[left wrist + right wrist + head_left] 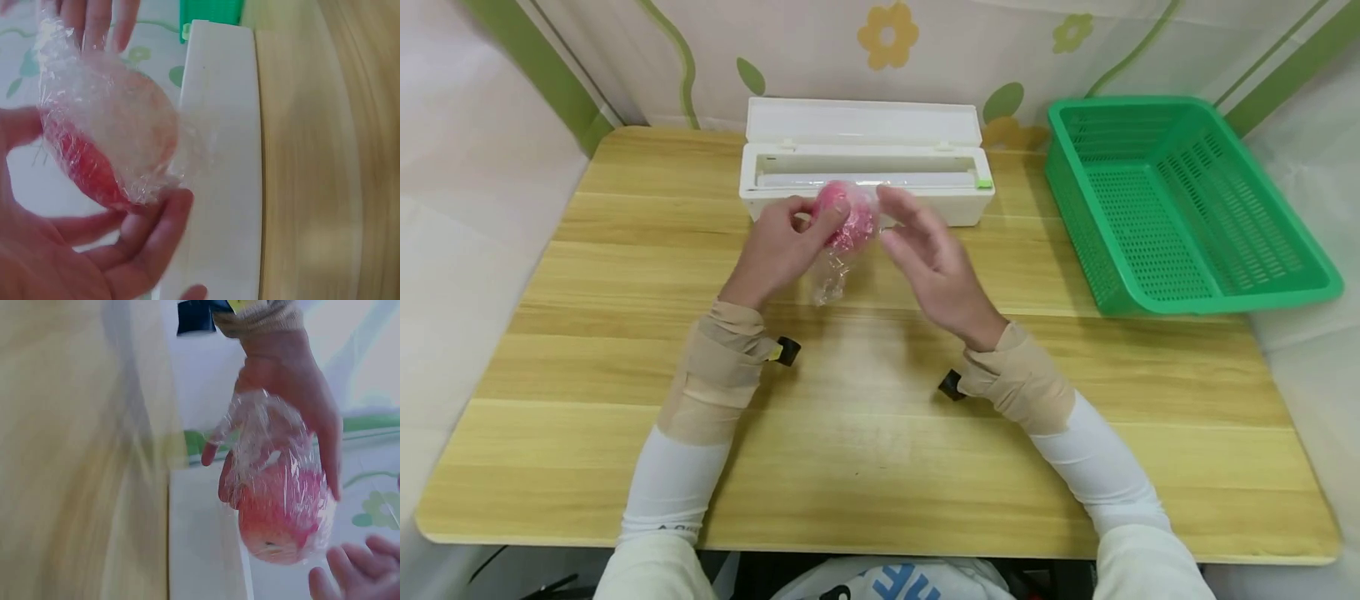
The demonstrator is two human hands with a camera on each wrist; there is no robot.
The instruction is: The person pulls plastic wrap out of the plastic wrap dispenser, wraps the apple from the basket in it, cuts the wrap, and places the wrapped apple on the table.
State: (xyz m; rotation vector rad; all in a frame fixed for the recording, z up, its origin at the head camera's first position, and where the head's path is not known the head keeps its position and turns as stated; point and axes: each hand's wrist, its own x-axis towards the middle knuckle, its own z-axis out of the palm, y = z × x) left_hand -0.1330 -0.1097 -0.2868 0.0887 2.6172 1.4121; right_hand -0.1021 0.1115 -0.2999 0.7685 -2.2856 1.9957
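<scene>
A red and pink apple (852, 218), wrapped in clear cling film, is held up in front of the white cling film box (865, 162). My left hand (786, 246) grips it between thumb and fingers; in the left wrist view the fingers curl under the wrapped apple (119, 137). Loose film (831, 279) hangs down below it. Just right of the apple, my right hand (936, 267) has its fingers spread, apart from the fruit. The right wrist view shows bunched film (269, 425) on the apple (278, 515) near the left hand (287, 381).
The box lid (863, 123) stands raised, and a film roll (865, 179) lies inside with a green slider (983, 184) at its right end. A green plastic basket (1217, 302) sits at the table's back right. Patterned cloth (820, 50) hangs behind the wooden table (865, 467).
</scene>
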